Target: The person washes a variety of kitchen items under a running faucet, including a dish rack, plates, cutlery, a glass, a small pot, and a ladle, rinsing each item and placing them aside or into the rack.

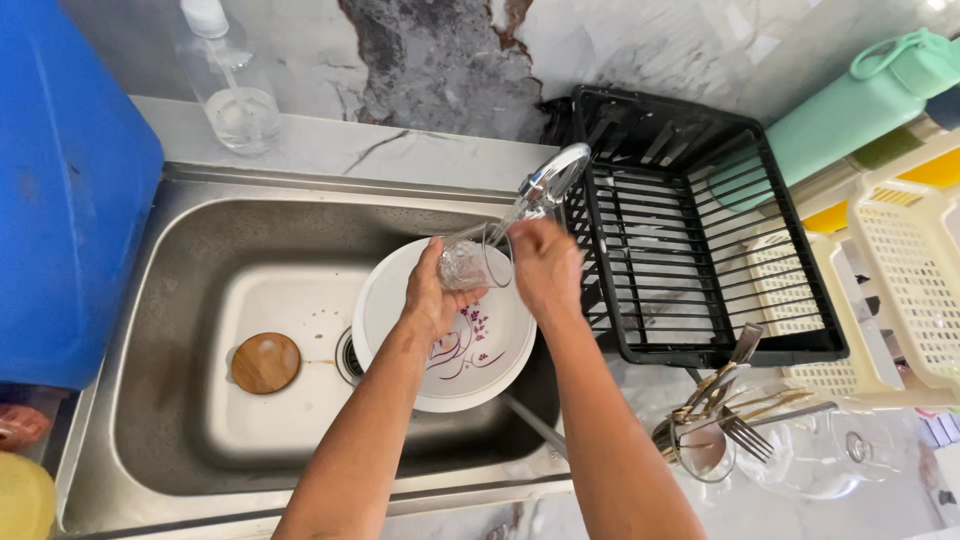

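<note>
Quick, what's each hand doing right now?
Left hand: closed around a clear glass under the tap.
Right hand: at the glass's rim; its grip cannot be told.

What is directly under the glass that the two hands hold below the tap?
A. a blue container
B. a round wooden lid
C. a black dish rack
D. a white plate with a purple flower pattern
D: the glass, held by the left hand and the right hand, is over the white plate in the sink.
</note>
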